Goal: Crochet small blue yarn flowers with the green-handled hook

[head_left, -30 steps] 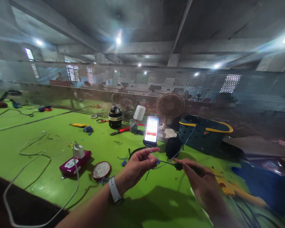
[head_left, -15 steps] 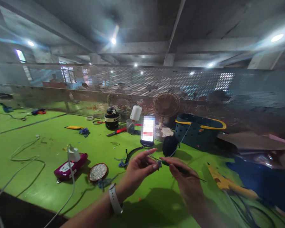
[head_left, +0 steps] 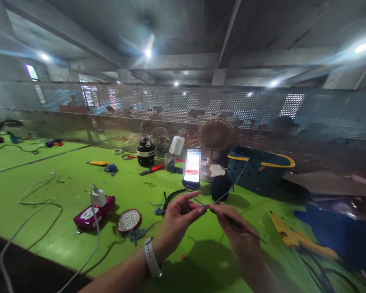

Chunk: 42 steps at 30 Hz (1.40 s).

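Observation:
My left hand (head_left: 181, 215), with a white watch band (head_left: 152, 257) on its wrist, pinches a small bit of blue yarn work (head_left: 203, 206) between thumb and fingers. Its raised index finger has a strand of yarn by it. In my right hand (head_left: 238, 232) is a slim crochet hook (head_left: 254, 235), its dark shaft sticking out behind the fingers. The hook's tip meets the yarn work, and the fingers hide it. A light blue strand (head_left: 240, 175) slants from the dark blue basket (head_left: 250, 173) down to my hands.
Beyond my hands stand a lit phone (head_left: 192, 169), a dark round ball (head_left: 219, 188) and a fan (head_left: 216, 136). Leftward lie a round dish of white beads (head_left: 129, 220) and a purple power strip (head_left: 93, 213) with a cable. A yellow glue gun (head_left: 301, 239) lies rightward on the green table (head_left: 64, 162).
The view has shifted slightly, so everything sits a little further right. My hands stay close together; the yarn work between them shows less, and the strand by my right hand shows more.

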Motion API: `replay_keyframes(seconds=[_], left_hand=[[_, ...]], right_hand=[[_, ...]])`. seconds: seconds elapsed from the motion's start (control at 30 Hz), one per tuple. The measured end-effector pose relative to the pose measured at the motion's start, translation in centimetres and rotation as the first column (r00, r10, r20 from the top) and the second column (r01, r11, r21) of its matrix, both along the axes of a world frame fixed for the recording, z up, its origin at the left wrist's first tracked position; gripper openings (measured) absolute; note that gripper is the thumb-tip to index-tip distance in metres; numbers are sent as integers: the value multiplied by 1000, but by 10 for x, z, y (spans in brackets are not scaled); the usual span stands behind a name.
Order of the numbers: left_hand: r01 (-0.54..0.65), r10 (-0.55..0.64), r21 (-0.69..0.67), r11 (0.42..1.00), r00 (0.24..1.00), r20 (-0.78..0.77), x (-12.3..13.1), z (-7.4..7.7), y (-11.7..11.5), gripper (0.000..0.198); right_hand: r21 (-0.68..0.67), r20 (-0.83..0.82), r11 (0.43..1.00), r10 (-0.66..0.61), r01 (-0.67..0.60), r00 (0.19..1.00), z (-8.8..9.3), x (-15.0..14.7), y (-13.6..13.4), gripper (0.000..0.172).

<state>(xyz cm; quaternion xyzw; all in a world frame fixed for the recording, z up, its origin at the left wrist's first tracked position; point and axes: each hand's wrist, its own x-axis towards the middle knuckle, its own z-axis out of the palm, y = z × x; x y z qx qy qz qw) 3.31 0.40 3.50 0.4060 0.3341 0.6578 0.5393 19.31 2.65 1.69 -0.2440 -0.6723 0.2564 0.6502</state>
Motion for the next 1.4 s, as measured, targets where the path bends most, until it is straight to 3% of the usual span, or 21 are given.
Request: replay_keyframes(seconds=[0.07,0.17,0.23,0.33,0.5,0.73,0.87,0.97,1.03,1.13,1.2,1.27,1.3,1.33,1.4], left_hand=[[4,-4,-18,1000,1000,27,3,-1,-1,50],[75,-73,-17,997,989,128,6,-7,-1,53],[144,-141,-3,990,970,198,7,-11,1,54],[259,-250,1,966,932,263,5,-17,5,54],[392,-381,26,920,874,302,-4,-19,12,55],[420,-416,41,907,874,251,-16,-15,17,58],[419,-414,31,907,877,245,-19,-18,19,53],[441,-433,23,897,869,239,-20,-18,19,52],[446,-438,19,895,870,228,-21,-15,16,50],[429,-425,20,903,887,182,-19,-8,11,48],[401,-401,24,916,906,133,-17,-4,8,48],[348,-350,27,937,934,75,-14,-2,5,50],[309,-310,28,951,950,44,-12,-2,4,51],[260,-260,29,965,965,9,-10,-3,4,53],[145,-141,41,989,987,-74,-6,-5,2,58]], right_hand=[[202,145,975,-124,93,982,0,0,-2,15],[513,269,842,-341,166,901,1,1,-2,22],[613,272,768,-426,186,863,3,3,-1,25],[631,284,758,-425,167,859,8,7,2,26],[537,328,843,-249,37,911,17,19,4,21],[371,320,928,-97,-30,942,33,30,4,13],[211,251,976,6,-60,968,34,35,5,11],[5,104,993,118,-119,988,25,39,11,7],[-211,-27,955,206,-207,978,19,40,16,8],[-480,-287,776,301,-408,909,11,36,19,15],[-538,-428,655,329,-530,842,5,29,18,15],[-542,-468,604,360,-584,807,0,21,16,14],[-528,-447,627,369,-573,815,-2,17,14,15],[-499,-397,689,358,-526,845,-3,13,12,16],[-372,-209,874,251,-314,945,-4,9,9,12]])
